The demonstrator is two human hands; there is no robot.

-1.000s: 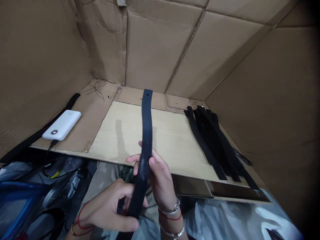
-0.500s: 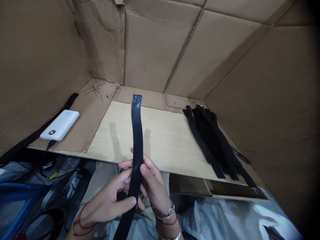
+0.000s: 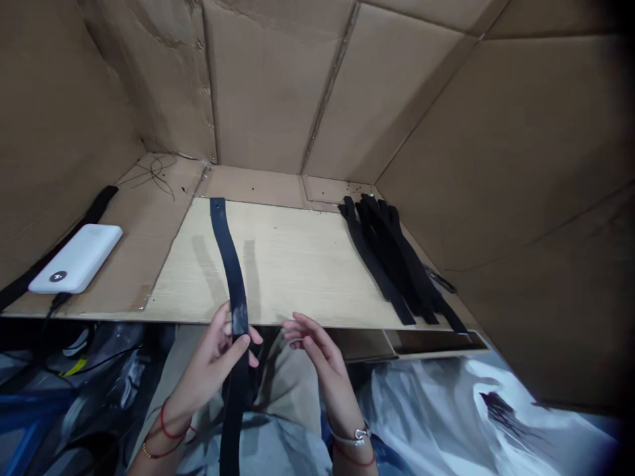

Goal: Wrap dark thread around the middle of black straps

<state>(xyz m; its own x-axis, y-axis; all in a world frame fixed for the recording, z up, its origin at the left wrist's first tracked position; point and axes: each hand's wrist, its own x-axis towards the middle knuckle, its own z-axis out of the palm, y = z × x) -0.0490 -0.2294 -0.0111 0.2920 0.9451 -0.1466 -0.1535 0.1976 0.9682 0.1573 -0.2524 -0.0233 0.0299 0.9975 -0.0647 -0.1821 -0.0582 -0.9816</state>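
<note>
A long black strap with a small hole near its far end runs from the board down over my lap. My left hand grips it around its middle, thumb on top and fingers behind. Just right of the strap, my right hand is apart from it, fingers loosely spread and holding nothing. The strap's far part extends over the pale wooden board; its near end runs out of view at the bottom. A pile of similar black straps lies on the board's right side.
On the left, a white power bank with a cable lies on cardboard beside another black strip. Loose thread is tangled behind it. Cardboard walls enclose the back and sides. A dark tool sits right of the pile.
My right hand has let go of the strap and moved away to the right. My left hand still holds it, and the strap has shifted left in view. The camera view has turned slightly right.
</note>
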